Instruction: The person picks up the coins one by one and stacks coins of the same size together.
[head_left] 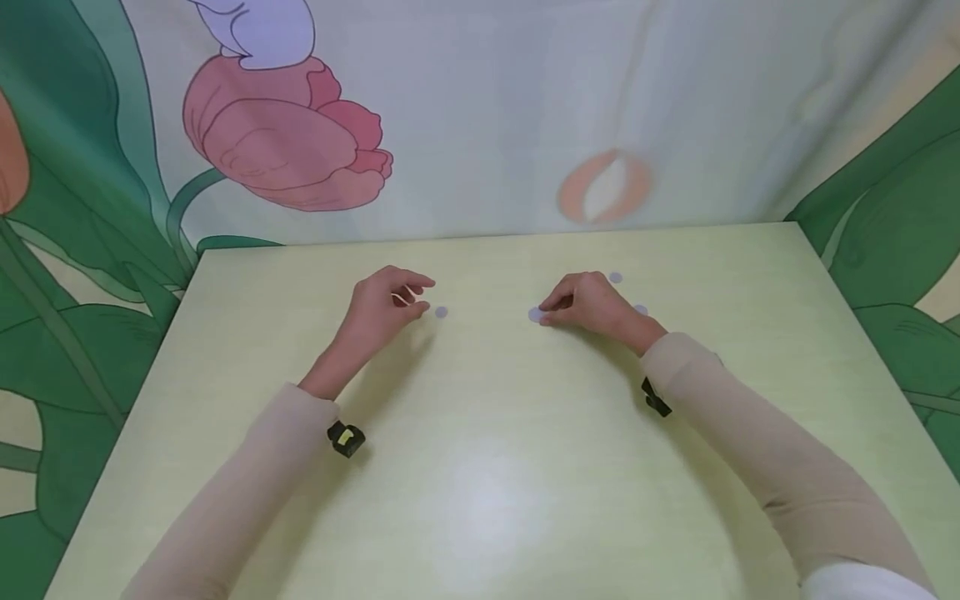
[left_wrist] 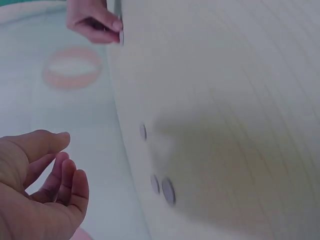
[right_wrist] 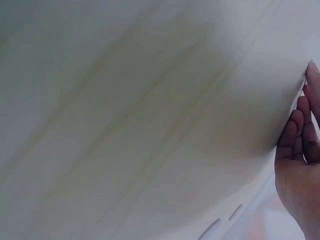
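My right hand [head_left: 596, 307] has thumb and fingertips at the edge of a pale purple disc [head_left: 535, 314], pinching it low over the table. In the left wrist view this right hand [left_wrist: 92, 21] shows at the top, the disc [left_wrist: 121, 37] at its fingertips. My left hand [head_left: 382, 310], fingers loosely bent and holding nothing, is just left of a small disc [head_left: 441, 312]. The left wrist view shows the left hand [left_wrist: 42, 187] with thumb and fingers apart, beside three discs, one smaller [left_wrist: 143, 131] and two close together [left_wrist: 168, 191]. The right hand [right_wrist: 300, 160] partly shows in the right wrist view.
Two more discs, one farther back [head_left: 616, 277] and one partly behind the right hand [head_left: 641, 309], lie on the pale table [head_left: 480, 433]. A printed curtain [head_left: 480, 125] hangs along its back edge. Two discs [right_wrist: 210, 229] show low in the right wrist view.
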